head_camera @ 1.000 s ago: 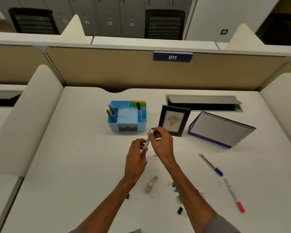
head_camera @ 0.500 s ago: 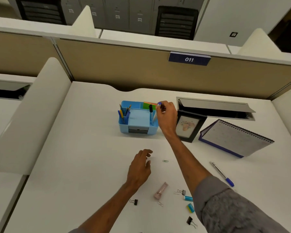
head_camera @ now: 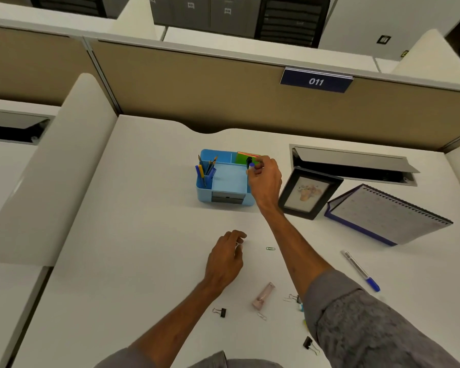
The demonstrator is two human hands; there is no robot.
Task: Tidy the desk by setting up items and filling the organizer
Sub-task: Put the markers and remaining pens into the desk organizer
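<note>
A light blue desk organizer [head_camera: 225,185] stands mid-desk, with pens and pencils [head_camera: 205,170] in its left slot and green sticky notes [head_camera: 242,157] at the back right. My right hand [head_camera: 264,179] reaches over its right slot, fingers pinched on a white marker with a blue cap [head_camera: 251,166], beside a black-capped marker [head_camera: 248,160] standing there. My left hand [head_camera: 226,257] rests on the desk nearer to me, fingers loosely curled, holding nothing that I can see.
A black photo frame [head_camera: 307,193] and a spiral desk calendar [head_camera: 388,215] stand right of the organizer. On the desk lie a blue pen [head_camera: 360,270], a pink stapler [head_camera: 263,296], binder clips [head_camera: 220,312], a paper clip [head_camera: 270,248]. An open cable hatch [head_camera: 351,166] is behind.
My right hand carried the blue-capped marker from in front of me over to the organizer's right slot and lowered it. My left hand let go and sank to the desk.
</note>
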